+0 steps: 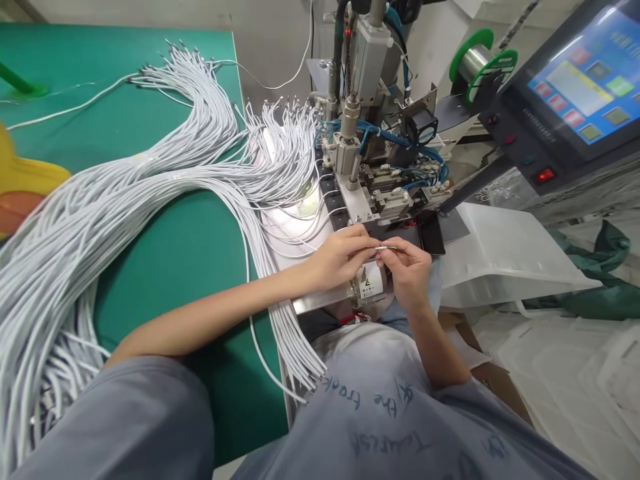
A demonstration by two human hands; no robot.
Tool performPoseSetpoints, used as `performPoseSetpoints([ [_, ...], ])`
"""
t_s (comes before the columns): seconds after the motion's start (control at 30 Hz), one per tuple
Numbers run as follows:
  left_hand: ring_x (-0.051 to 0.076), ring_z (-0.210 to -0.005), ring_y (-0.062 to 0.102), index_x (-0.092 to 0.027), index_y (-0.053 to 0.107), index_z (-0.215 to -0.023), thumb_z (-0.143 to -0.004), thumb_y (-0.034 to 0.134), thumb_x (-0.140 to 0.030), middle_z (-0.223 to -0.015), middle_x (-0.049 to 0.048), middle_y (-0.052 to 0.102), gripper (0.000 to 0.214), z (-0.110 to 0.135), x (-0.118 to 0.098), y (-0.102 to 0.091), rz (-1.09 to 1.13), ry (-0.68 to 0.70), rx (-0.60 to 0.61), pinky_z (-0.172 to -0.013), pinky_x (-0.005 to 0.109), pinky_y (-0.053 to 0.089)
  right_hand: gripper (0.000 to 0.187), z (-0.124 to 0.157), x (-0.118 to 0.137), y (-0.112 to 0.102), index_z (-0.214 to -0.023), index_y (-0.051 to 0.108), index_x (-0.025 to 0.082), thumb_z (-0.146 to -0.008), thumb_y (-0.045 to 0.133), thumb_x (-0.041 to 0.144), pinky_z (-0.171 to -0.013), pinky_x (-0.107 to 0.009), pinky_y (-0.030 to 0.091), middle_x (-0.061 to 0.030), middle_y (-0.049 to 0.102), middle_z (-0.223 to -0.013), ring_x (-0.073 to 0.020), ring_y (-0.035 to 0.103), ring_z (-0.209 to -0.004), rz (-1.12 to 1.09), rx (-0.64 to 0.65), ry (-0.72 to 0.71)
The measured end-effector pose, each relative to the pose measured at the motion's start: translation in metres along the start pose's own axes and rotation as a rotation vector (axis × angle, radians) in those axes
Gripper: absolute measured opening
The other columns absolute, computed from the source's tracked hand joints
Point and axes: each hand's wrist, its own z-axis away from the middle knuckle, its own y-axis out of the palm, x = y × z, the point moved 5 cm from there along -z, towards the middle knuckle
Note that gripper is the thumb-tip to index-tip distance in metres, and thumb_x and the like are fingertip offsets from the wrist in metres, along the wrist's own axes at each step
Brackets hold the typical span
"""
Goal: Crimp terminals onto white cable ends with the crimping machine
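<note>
My left hand (345, 257) and my right hand (407, 270) meet in front of a small metal machine (373, 173). Both pinch the stripped end of a thin white wire (386, 248), held level between the fingertips just before the machine's black front plate (433, 233). Under the hands a white label with a warning triangle (370, 285) sits on the machine's front edge. A large bundle of white wires (150, 193) fans across the green table (185, 253) to my left, and its ends lie beside the machine.
A touch-screen control panel (580, 87) with a red switch stands at the upper right. A green solder spool (477, 63) sits behind the machine. A clear plastic tray (505, 257) lies right of my hands. Yellow and orange objects (23, 190) rest at the left edge.
</note>
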Motion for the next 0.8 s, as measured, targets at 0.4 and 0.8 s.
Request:
performPoseSetpoints([
  [0.4, 0.009, -0.060, 0.053, -0.013, 0.066, -0.079, -0.084, 0.054, -0.017, -0.067, 0.0024, 0.058, 0.014, 0.000, 0.002, -0.002, 0.022, -0.012, -0.117, -0.053, 0.020, 0.042, 0.018, 0.000, -0.004, 0.004, -0.075, 0.064, 0.020, -0.072, 0.065, 0.038, -0.057, -0.027, 0.048, -0.0006, 0.061, -0.067, -0.0115, 0.054, -0.056, 0.031, -0.049, 0.076],
  [0.8, 0.009, -0.050, 0.045, -0.014, 0.062, -0.075, -0.084, 0.040, -0.009, -0.063, 0.0013, 0.053, 0.024, 0.001, -0.003, -0.001, -0.482, 0.262, 0.040, -0.046, 0.022, 0.029, 0.013, -0.016, 0.016, -0.004, -0.064, 0.067, 0.017, -0.070, 0.065, 0.028, -0.046, -0.024, 0.030, 0.0018, 0.048, -0.056, -0.0086, 0.039, -0.050, 0.229, 0.200, 0.033],
])
